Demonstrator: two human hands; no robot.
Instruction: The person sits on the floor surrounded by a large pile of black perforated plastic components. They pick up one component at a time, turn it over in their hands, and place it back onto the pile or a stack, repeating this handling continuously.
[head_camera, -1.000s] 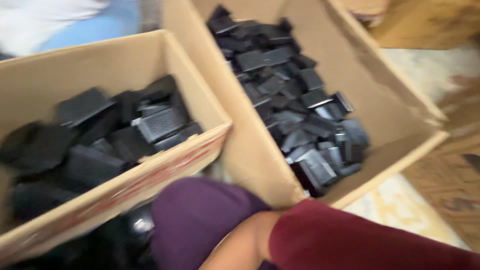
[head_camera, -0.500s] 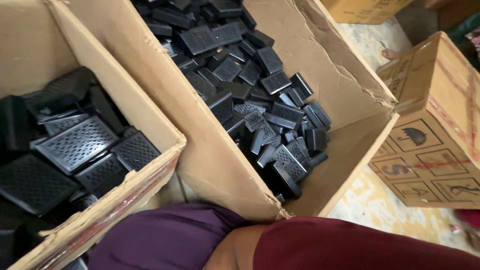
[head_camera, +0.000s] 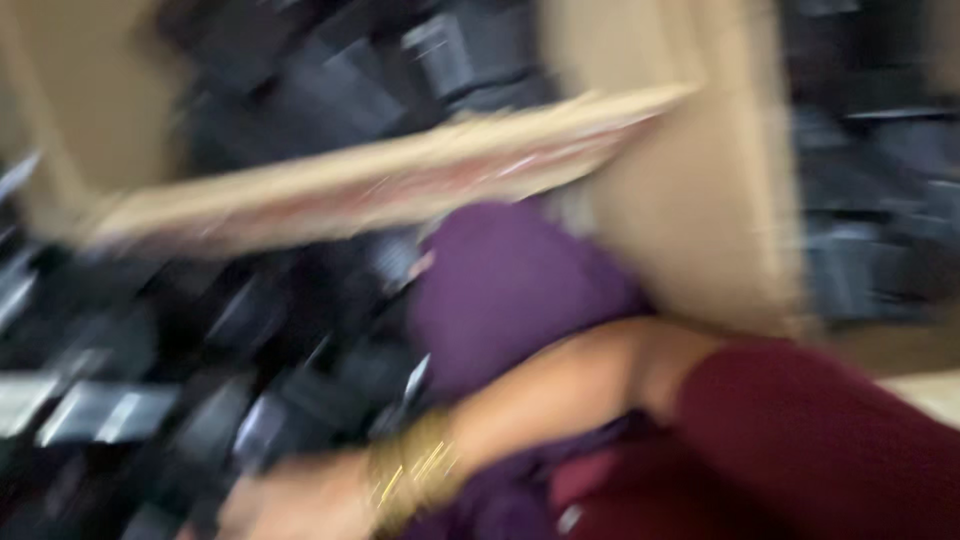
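Your one visible hand (head_camera: 285, 500), gold bangles at the wrist and reaching in from the right, lies at the near edge touching the black plastic pieces (head_camera: 150, 400) heaped just left and beyond; its grip is blurred beyond telling.

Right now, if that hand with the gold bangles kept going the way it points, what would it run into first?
Probably the heap of black plastic pieces just ahead of it. The hand reaches leftward at the bottom edge, bangles on its wrist. Which hand it is, I cannot tell; heavy blur hides depth and whether it already touches them.
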